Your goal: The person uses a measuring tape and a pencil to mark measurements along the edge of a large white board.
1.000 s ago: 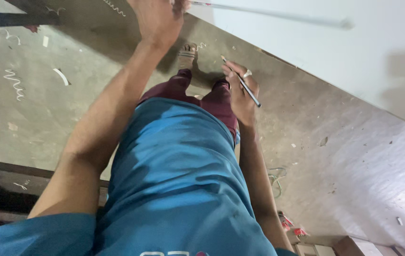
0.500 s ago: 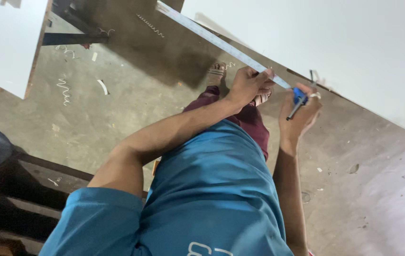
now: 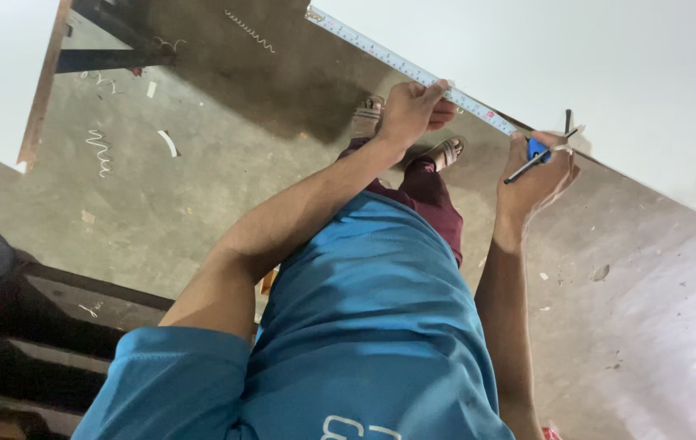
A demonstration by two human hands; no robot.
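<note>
L hand (image 3: 410, 104) now pins the tape measure (image 3: 401, 63) flat along the white board (image 3: 609, 57) edge, grip pressed on it, while R hand (image 3: 537, 171), which has come up w/ the tape's blue case (image 3: 537, 149), pinches a pencil (image 3: 539, 156), so tape is set for marking

No packages, labels, signs or screens anywhere in this shot, honestly. Nothing boxed or bagged on the floor, nothing stuck up on a wall, no display of any kind.
</note>
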